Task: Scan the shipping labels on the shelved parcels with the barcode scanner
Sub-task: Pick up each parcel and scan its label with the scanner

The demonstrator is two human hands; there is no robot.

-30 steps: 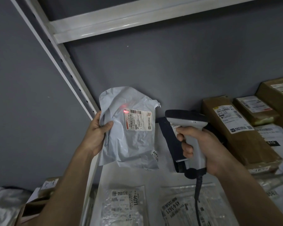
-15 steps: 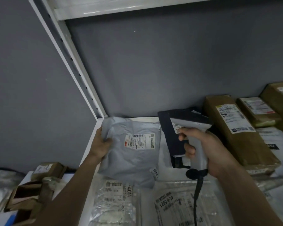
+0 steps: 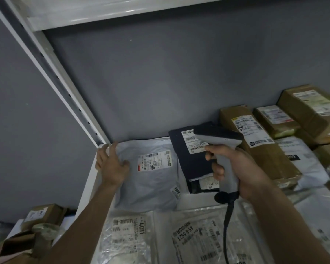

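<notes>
A grey poly mailer [image 3: 152, 180] lies flat at the back left corner of the white shelf [image 3: 88, 185], its shipping label [image 3: 154, 160] facing up. My left hand [image 3: 111, 164] hovers over the mailer's left edge with fingers spread and relaxed, holding nothing. My right hand [image 3: 234, 170] grips the handle of the grey barcode scanner [image 3: 219, 139], whose head points left over a dark navy parcel [image 3: 191, 159] with a white label. No red scan line is visible.
Brown cardboard boxes [image 3: 255, 141] with labels fill the right of the shelf. Clear plastic parcels [image 3: 126, 231] lie at the front. The scanner's black cable [image 3: 227, 221] hangs down. A slotted white upright [image 3: 61, 88] stands left, and small boxes [image 3: 44, 214] sit beyond it.
The grey mailer went from held upright under the scanner's red beam to lying flat on the shelf. My left hand let go of it and opened. The scanner stayed roughly in place.
</notes>
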